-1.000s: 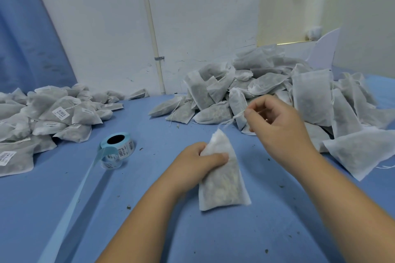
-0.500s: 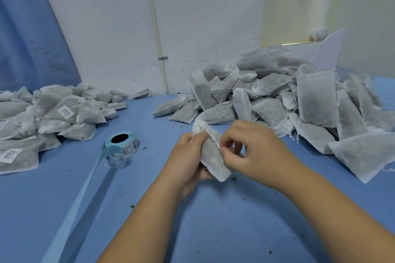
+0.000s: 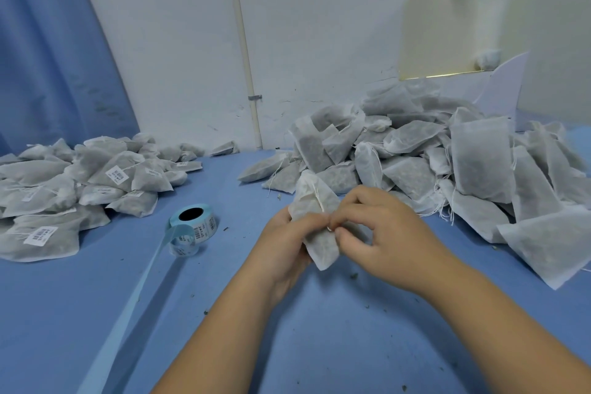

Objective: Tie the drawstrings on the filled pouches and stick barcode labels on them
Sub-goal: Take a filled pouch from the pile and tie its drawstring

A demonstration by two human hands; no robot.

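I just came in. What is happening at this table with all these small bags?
A person is tying one filled pouch above the blue table. The left hand grips the pouch, and the right hand pinches its drawstring. No label shows on this pouch. A roll of labels lies to the left. At the far left lie labelled pouches in a pile, at the right unlabelled pouches.
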